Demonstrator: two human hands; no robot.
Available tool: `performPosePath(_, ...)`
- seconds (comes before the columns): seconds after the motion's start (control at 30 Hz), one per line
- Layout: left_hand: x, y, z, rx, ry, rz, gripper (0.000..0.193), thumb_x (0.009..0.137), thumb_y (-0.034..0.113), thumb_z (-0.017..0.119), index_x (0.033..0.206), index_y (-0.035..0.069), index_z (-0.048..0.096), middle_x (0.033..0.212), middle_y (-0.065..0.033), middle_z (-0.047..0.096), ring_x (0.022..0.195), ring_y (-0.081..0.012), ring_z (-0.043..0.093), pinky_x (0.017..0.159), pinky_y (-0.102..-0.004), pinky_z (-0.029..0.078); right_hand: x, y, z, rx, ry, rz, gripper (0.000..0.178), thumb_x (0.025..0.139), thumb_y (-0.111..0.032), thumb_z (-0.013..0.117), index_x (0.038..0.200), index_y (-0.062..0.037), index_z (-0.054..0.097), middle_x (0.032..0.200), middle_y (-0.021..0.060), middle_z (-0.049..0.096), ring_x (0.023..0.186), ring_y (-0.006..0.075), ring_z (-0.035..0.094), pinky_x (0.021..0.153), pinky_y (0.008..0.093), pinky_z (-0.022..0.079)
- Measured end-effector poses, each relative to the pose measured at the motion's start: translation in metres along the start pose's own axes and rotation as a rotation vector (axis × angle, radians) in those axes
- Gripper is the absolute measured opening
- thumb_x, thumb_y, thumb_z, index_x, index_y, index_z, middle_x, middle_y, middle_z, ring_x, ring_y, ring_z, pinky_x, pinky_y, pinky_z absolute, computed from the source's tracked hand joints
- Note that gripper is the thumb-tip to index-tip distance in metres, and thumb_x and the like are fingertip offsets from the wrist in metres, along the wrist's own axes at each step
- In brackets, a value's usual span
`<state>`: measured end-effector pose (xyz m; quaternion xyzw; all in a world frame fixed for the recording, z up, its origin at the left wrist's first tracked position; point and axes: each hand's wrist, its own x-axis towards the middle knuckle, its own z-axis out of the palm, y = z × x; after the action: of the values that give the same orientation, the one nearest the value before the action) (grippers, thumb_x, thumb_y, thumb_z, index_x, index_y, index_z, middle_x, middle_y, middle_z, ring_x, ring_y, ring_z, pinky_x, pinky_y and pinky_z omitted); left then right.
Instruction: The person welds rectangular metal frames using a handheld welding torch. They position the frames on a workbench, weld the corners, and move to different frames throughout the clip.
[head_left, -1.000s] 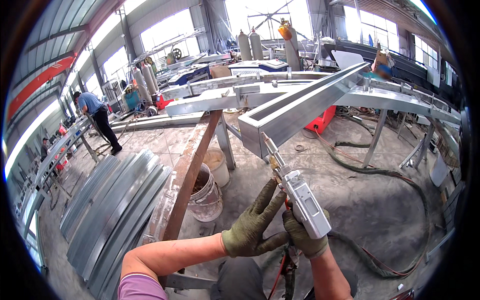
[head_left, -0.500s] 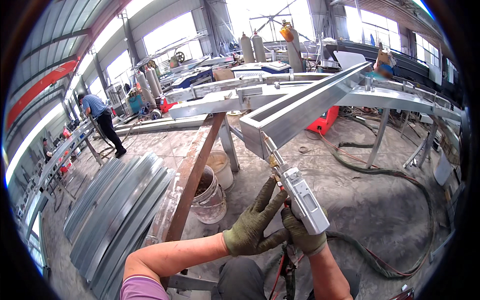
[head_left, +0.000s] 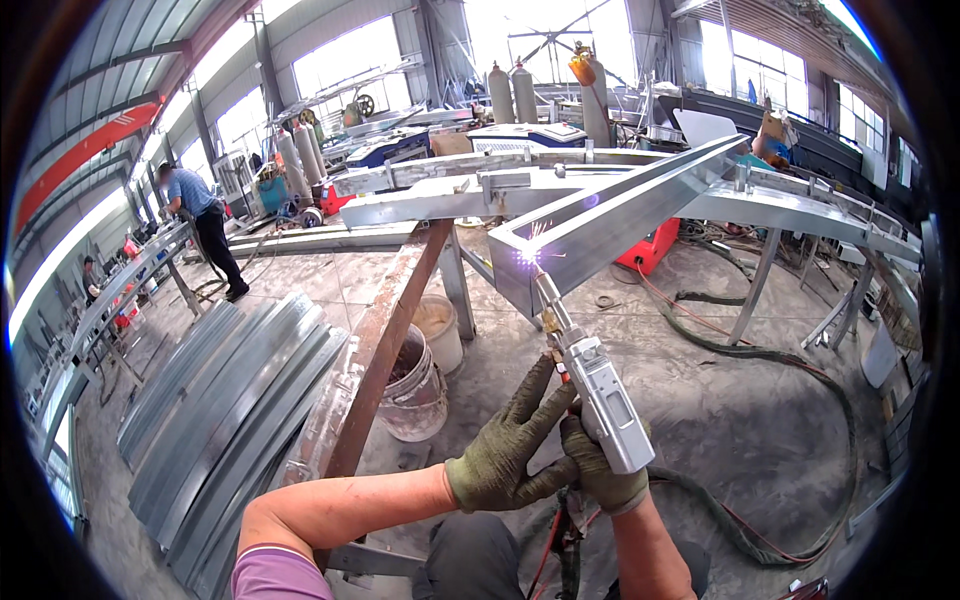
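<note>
Head view: sparks [head_left: 527, 256] just appeared; welding likely begun.
Right hand [head_left: 606, 476] clamps torch [head_left: 604, 400] near metal frame [head_left: 632, 225]; left hand [head_left: 502, 452] splayed alongside.

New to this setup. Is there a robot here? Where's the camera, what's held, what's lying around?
No robot: these are a person's own two gloved hands. Every picture comes from a wide fisheye camera on that person's head, looking down, so straight edges bend near the rim.

The right hand grips a silver tool with a narrow nozzle. The left hand is open beside it; I can't tell whether its fingertips touch the tool. Bright sparks show at the near corner of a long metal frame, which lies across pale metal rails.

To the left are a brown beam, two buckets and stacked grey strips.
</note>
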<state>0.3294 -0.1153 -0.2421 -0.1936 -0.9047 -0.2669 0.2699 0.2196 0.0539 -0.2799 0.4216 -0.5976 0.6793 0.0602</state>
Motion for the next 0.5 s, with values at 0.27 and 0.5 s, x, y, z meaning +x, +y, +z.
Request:
performPosePath(0.27,-0.0007,0.0012,0.001,-0.028,0.01,0.006,0.1,0.101,0.04,0.077,0.176,0.0,0.024,0.178,-0.0435,0.008,0.169,-0.0582,0.009,0.134,-0.058,0.026,0.0,-0.0014,-0.0012,-0.011,-0.021,-0.01,0.024,0.091,-0.004,0.084,0.114,0.0021,0.077,0.096,0.0126,0.077,0.082,0.023,0.077,0.073,0.0368,0.062)
performPosePath(0.5,-0.0056,-0.0023,0.0047,-0.038,0.032,0.016,0.096,0.102,0.039,0.078,0.176,0.006,0.026,0.178,-0.0436,0.007,0.166,-0.0618,0.014,0.132,-0.06,0.029,-0.0003,-0.0098,0.0012,0.024,0.001,0.013,0.017,0.096,0.004,0.076,0.113,0.0035,0.078,0.096,0.0084,0.079,0.083,0.0155,0.074,0.071,0.0343,0.059)
